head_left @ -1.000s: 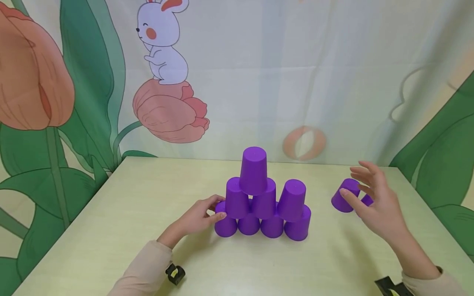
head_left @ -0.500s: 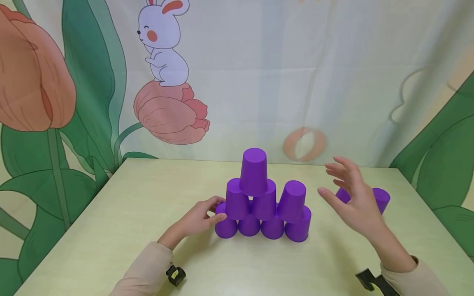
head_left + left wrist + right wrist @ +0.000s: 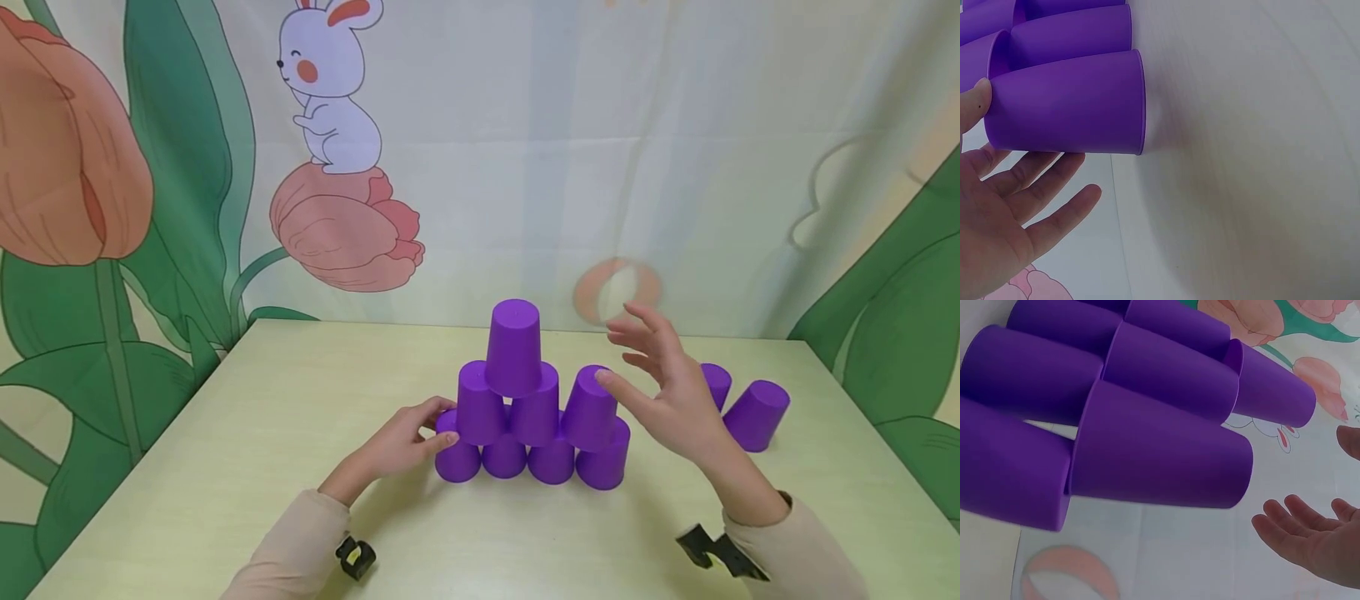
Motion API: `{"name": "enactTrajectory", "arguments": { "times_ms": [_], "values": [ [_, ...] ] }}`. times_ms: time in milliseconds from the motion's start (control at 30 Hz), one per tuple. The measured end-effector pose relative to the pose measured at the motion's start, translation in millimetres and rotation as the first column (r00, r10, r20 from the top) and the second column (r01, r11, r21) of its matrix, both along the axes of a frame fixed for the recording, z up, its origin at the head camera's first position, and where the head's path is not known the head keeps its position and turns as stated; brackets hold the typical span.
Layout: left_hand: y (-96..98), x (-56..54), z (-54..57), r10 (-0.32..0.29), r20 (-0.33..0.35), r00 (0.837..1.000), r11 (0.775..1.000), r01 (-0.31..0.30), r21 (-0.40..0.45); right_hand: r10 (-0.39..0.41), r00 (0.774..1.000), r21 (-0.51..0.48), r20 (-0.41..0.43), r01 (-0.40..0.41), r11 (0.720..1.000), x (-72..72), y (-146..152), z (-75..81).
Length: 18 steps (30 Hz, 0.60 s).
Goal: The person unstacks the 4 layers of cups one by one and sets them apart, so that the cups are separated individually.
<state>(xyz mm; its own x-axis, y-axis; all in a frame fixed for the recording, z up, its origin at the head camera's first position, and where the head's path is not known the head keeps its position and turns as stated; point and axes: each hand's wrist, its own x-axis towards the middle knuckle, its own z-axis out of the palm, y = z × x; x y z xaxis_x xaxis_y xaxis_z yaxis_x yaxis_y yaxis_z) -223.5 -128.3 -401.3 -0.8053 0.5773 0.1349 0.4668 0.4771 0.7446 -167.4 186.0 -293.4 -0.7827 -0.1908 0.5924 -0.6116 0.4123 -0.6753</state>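
Right hand: right hand (image 3: 675,400) in the air, fingers and thumb apart in a loose C, nothing between them; right wrist view shows a gap to the nearest cup.
Nearest to right hand: purple tapered plastic-looking cup at the second row's right end (image 3: 587,417), mouth down, long axis about vertical; lies left of the palm and slightly lower. Thumb overlaps its top in the head view, but not touching.
Nearer hand: right for that cup; left is across the stack.
Left hand: left hand (image 3: 405,440) at the stack's left end, thumb and fingers spaced and relaxed, little finger off; thumb and fingertips rest against the bottom-left purple cup (image 3: 457,464). Grip pressure: cannot tell.
Stack: mouth-down purple cups, four at the bottom, three on the second row, one on top.
Top cup: purple top cup (image 3: 513,348) bridges the second row's left and middle cups; right-end cup carries nothing.
Loose cups: two, right of the stack, purple; near one (image 3: 757,417) beside the right wrist, far one (image 3: 716,385) partly behind the hand.
Surface: pale wood-look table (image 3: 300,400), printed cloth (image 3: 712,167) behind.
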Motion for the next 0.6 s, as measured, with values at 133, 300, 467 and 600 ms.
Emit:
{"name": "enactTrajectory", "arguments": {
  "times_ms": [133, 300, 467, 600],
  "values": [
    [-0.1, 0.5, 0.8, 0.000, -0.004, 1.000, 1.000, 0.000, -0.003, 0.049, 0.999, -0.012, 0.020, -0.049, 0.999, -5.8, -8.4, 0.1],
    [0.1, 0.8, 0.8, -0.001, -0.001, 1.000, 1.000, 0.001, 0.002, 0.112, 0.992, -0.024, 0.056, -0.111, 0.993, -12.3, -18.9, -0.4],
    [-0.4, 0.0, -0.9, -0.004, -0.010, 1.000, 1.000, 0.004, 0.000, 0.163, 0.983, -0.027, 0.084, -0.161, 0.987, -19.9, -30.9, -0.3],
    [-0.6, -0.8, -1.9, -0.004, -0.017, 1.000, 1.000, 0.004, 0.001, 0.190, 0.972, -0.038, 0.136, -0.186, 0.982, -25.8, -40.6, 1.0]
  ]
}}
